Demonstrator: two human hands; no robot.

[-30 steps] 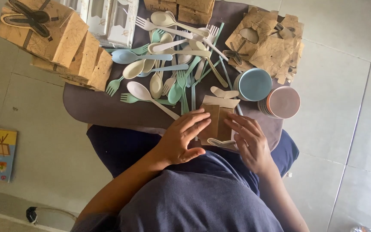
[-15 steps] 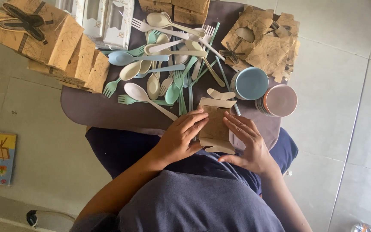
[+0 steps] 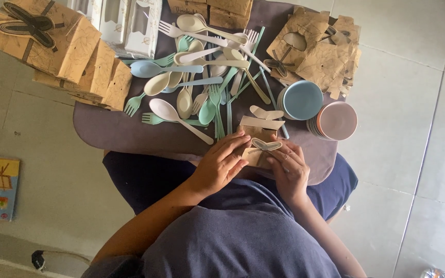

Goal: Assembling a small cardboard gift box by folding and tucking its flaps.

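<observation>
While seen from head view, small kraft box is held at near edge of dark tray; left hand fingers curled on its left side, right hand pinching right side. Judged light, thin, crushable; best gripped by folded edges. Cutlery pile lies behind.

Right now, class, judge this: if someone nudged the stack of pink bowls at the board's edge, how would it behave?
The stack of pink bowls sits near the edge of the dark board, so a push might slide it off. It looks like light plastic, probably easy to shift. Nested and low, it seems unlikely to tip.
</observation>
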